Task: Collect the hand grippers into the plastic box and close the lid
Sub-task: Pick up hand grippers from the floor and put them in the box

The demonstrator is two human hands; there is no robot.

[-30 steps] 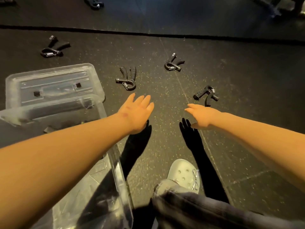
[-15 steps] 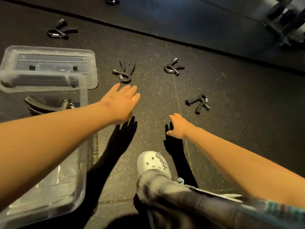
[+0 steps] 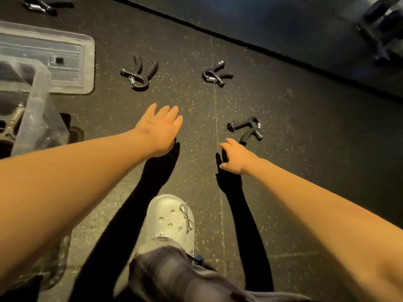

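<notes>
Three black hand grippers lie on the dark speckled floor ahead: one (image 3: 139, 74) at centre left, one (image 3: 216, 74) at centre, one (image 3: 246, 129) nearest on the right. A fourth (image 3: 46, 5) lies at the top left. My left hand (image 3: 160, 127) hovers flat with straight fingers, short of the centre-left gripper, holding nothing. My right hand (image 3: 236, 156) is empty with loosely bent fingers, just below the nearest gripper. The clear plastic box (image 3: 38, 114) stands at the left edge with dark gripper handles inside. Its clear lid (image 3: 65, 59) lies flat on the floor behind it.
My foot in a pale clog (image 3: 172, 219) and a grey trouser leg (image 3: 174, 275) are planted between my arms. A black seam (image 3: 272, 53) runs diagonally across the floor beyond the grippers. Dark gym equipment (image 3: 383, 25) stands at the top right.
I have moved forward, so the grippers and the box sit closer and lower in view. My right hand has come up beside the nearest gripper. My left hand stays flat and empty.
</notes>
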